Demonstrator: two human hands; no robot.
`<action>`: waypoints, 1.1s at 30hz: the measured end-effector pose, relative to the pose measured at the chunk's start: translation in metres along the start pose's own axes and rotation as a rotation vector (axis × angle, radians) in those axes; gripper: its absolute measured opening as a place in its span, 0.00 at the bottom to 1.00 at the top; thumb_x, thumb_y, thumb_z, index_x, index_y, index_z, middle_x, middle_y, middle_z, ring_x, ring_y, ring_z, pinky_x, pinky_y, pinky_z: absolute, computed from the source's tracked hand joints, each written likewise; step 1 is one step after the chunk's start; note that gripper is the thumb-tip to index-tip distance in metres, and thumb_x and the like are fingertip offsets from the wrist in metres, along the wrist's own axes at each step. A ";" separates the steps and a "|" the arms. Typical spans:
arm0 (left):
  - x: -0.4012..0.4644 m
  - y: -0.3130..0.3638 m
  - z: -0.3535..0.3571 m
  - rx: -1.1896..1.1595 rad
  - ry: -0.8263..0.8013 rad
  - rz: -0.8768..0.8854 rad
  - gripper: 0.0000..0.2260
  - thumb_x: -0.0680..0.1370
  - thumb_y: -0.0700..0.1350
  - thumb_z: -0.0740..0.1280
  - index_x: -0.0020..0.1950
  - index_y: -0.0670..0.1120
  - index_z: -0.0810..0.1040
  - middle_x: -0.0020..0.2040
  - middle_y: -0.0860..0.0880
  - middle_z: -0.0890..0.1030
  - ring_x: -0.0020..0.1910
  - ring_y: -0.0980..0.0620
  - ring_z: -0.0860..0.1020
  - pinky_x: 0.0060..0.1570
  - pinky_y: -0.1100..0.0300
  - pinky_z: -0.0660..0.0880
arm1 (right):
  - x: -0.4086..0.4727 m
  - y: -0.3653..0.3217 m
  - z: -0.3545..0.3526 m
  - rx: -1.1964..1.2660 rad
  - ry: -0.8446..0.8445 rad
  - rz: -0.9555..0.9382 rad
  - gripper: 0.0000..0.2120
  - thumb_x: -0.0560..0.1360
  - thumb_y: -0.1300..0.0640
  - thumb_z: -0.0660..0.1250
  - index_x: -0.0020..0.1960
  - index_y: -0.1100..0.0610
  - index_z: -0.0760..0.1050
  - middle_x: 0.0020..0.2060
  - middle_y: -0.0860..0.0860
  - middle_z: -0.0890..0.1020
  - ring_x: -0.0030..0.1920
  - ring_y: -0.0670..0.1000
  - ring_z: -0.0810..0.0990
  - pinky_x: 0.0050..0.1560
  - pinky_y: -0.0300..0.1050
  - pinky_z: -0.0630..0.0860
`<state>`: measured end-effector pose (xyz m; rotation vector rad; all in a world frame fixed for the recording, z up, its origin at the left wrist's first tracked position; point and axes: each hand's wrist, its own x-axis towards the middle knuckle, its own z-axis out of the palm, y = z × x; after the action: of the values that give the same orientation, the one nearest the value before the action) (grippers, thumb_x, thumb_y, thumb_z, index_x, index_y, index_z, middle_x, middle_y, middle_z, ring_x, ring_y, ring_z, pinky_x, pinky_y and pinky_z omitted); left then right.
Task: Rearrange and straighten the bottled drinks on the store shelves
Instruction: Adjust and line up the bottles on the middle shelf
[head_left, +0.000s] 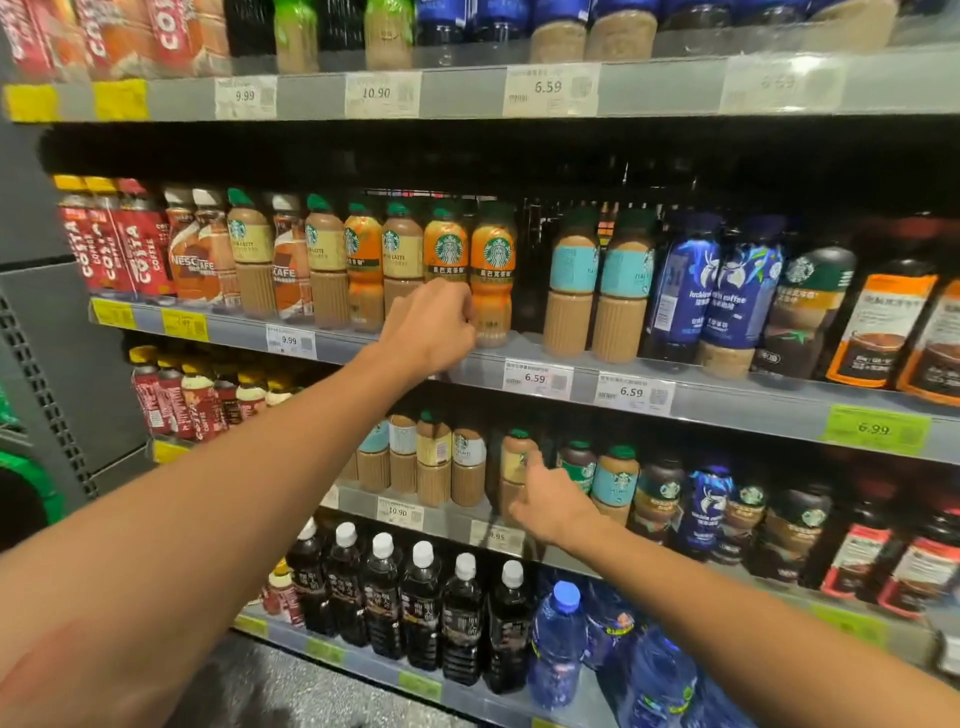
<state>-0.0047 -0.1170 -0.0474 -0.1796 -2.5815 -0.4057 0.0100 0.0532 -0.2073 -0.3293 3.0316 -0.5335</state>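
Two hands working the coffee-drink shelves.

The left hand (434, 325) curls around the base of an orange-label bottle (492, 280) on the middle shelf (727, 402); lower right, the right hand (545, 501), fingers loose, touches a cream-label bottle (517, 460). A careless tug could topple neighbouring bottles.

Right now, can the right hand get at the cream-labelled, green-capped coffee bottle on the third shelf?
Probably yes: the right hand is already at that cream-labelled, green-capped coffee bottle, at the shelf's front edge, with nothing between them.
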 end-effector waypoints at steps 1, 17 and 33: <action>-0.002 -0.002 0.000 0.005 -0.031 -0.006 0.10 0.76 0.41 0.65 0.56 0.47 0.78 0.56 0.47 0.80 0.55 0.45 0.78 0.57 0.44 0.75 | 0.006 0.005 0.005 0.049 0.051 0.026 0.29 0.76 0.56 0.67 0.72 0.59 0.58 0.56 0.60 0.80 0.54 0.61 0.81 0.53 0.55 0.79; -0.015 0.024 0.032 -0.021 0.041 0.086 0.07 0.77 0.41 0.65 0.52 0.48 0.80 0.51 0.48 0.81 0.51 0.46 0.79 0.53 0.45 0.77 | 0.000 0.062 -0.023 0.206 0.319 0.141 0.22 0.77 0.55 0.67 0.66 0.58 0.62 0.44 0.57 0.78 0.45 0.63 0.82 0.41 0.55 0.79; -0.024 0.042 0.004 0.036 0.015 0.022 0.11 0.77 0.42 0.66 0.59 0.47 0.76 0.56 0.47 0.79 0.54 0.46 0.77 0.51 0.50 0.75 | -0.001 0.044 -0.004 0.001 0.331 -0.012 0.25 0.79 0.46 0.65 0.70 0.53 0.59 0.52 0.55 0.82 0.52 0.59 0.83 0.46 0.52 0.77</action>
<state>0.0226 -0.0768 -0.0528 -0.1914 -2.5680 -0.3509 0.0017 0.0949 -0.2187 -0.2843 3.3476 -0.6494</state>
